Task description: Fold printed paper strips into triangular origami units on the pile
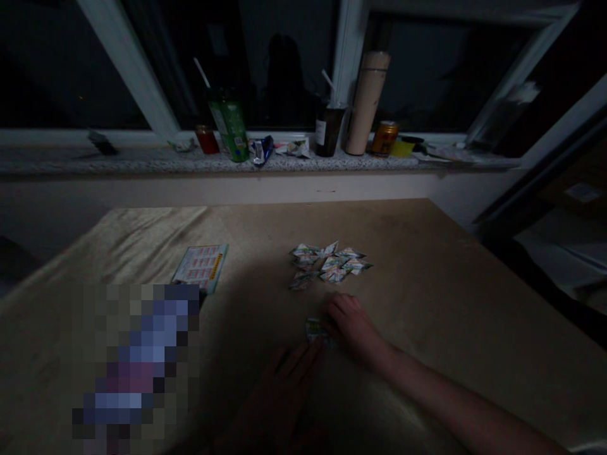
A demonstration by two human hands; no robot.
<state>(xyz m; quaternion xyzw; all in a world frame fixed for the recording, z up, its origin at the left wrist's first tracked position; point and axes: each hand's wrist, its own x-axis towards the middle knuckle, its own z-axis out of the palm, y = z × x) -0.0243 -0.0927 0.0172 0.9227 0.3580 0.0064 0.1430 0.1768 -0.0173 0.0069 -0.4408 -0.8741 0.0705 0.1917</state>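
Observation:
A small piece of printed paper (313,328) with green on it lies on the table in front of me. My right hand (349,319) curls its fingers over the paper's right side and grips it there. From the near side my left hand (289,376) reaches in, in deep shadow, fingers stretched out flat and the tips at the paper's lower edge. Just beyond, several folded pointed paper pieces (332,262) lie in a loose cluster. How far the paper under my hands is folded is hidden by my fingers and the dim light.
At left lies a printed card or booklet (200,265), with a blurred-out bluish object (147,354) nearer me. The windowsill (284,165) beyond the table (403,234) holds a green container (231,126), a dark cup with straw (328,129), a pinkish flask (367,104) and an orange can (384,138).

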